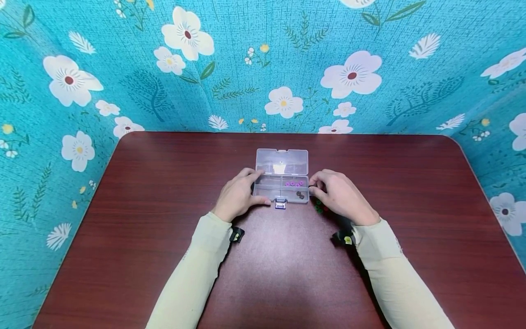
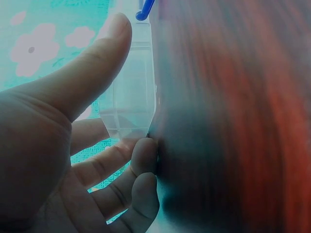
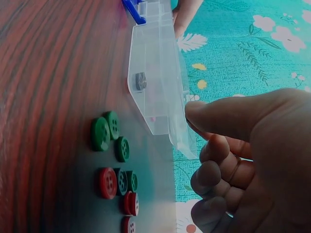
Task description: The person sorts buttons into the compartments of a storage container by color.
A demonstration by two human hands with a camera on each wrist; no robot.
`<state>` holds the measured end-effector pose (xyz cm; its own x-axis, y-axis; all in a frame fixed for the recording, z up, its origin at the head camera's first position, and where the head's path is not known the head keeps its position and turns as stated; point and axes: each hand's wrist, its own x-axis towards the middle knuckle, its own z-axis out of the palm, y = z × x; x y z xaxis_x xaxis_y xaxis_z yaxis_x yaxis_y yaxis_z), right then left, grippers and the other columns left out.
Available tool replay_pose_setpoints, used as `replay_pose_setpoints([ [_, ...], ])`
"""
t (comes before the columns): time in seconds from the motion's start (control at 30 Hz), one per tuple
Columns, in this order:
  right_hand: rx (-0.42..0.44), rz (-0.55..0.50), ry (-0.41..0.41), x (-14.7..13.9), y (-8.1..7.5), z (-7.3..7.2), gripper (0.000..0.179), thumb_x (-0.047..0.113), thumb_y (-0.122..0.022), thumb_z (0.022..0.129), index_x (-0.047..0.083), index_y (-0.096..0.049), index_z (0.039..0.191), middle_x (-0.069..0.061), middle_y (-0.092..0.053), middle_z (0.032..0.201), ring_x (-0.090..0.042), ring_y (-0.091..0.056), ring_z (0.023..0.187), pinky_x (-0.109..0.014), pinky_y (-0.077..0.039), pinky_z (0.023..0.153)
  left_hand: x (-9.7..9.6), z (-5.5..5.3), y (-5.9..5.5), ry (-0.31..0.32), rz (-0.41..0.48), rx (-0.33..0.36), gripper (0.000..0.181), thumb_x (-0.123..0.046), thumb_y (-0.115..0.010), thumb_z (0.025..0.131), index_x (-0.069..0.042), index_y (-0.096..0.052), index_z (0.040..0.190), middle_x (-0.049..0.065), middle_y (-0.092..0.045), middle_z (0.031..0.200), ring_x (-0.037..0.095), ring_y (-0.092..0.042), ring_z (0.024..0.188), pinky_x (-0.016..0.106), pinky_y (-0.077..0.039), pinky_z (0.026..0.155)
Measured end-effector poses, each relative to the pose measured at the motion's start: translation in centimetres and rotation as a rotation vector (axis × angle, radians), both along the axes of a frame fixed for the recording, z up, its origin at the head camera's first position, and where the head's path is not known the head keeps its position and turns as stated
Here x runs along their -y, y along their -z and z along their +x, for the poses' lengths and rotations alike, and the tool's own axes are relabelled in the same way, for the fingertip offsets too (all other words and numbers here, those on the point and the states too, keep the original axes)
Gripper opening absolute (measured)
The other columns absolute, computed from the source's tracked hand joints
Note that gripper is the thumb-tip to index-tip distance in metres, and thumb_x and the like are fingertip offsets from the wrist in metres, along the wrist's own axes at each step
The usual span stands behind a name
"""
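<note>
1. Left hand point(image 1: 237, 194): grips the left end of the box point(image 1: 269, 183), thumb at its front edge.
2. Right hand point(image 1: 339, 194): bent at the box's right end, thumb and forefinger drawn together; whether they pinch anything cannot be told.
3. Right wrist view: shows green buttons point(image 3: 100, 134) and red buttons point(image 3: 107, 183) on the table point(image 1: 164, 183), partly hidden in the head view.
4. Box: clear, lid open, on the table; pink buttons point(image 1: 292, 183) rear right, brown buttons point(image 1: 302, 197) front right.

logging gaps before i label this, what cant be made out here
- Head view: the number of loose buttons beside the box; the right hand covers some.
- Right wrist view: whatever may be pinched, hidden behind the thumb.
- Right wrist view: lowest red button, cut off by bottom edge.
- Left wrist view: blue latch, cut off by top edge.
</note>
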<state>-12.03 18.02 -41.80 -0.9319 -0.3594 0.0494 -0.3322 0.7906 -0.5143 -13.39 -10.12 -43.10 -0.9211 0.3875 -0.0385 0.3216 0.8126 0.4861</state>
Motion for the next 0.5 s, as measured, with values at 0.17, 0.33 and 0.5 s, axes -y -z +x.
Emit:
replay_pose_setpoints([
  [0.17, -0.02, -0.002, -0.011, 0.25, -0.07, 0.02, 0.007, 0.017, -0.072, 0.094, 0.01, -0.071, 0.094, 0.004, -0.053, 0.074, -0.013, -0.048, 0.065, -0.032, -0.04, 0.062, 0.05, 0.01, 0.01, 0.003, 0.004, -0.012, 0.089, -0.049, -0.086, 0.075, -0.014, -0.051, 0.149, 0.005, -0.055, 0.137, 0.022, -0.062, 0.107, 0.044, -0.052, 0.087],
  [0.33, -0.025, -0.004, -0.021, 0.55, -0.08, 0.08, 0.004, 0.015, -0.071, 0.093, 0.011, -0.071, 0.095, 0.004, -0.054, 0.075, -0.012, -0.048, 0.064, -0.031, -0.04, 0.061, 0.06, -0.02, 0.04, 0.003, 0.006, -0.008, 0.09, -0.05, -0.086, 0.074, -0.015, -0.051, 0.149, 0.005, -0.055, 0.137, 0.022, -0.062, 0.107, 0.044, -0.052, 0.088],
  [0.5, -0.027, -0.001, -0.031, 0.81, -0.07, 0.13, 0.004, 0.016, -0.069, 0.094, 0.012, -0.071, 0.094, 0.004, -0.054, 0.076, -0.012, -0.048, 0.065, -0.031, -0.04, 0.062, 0.11, -0.01, 0.11, 0.002, 0.012, -0.008, 0.09, -0.05, -0.086, 0.074, -0.015, -0.05, 0.15, 0.005, -0.055, 0.136, 0.022, -0.061, 0.106, 0.043, -0.052, 0.088],
])
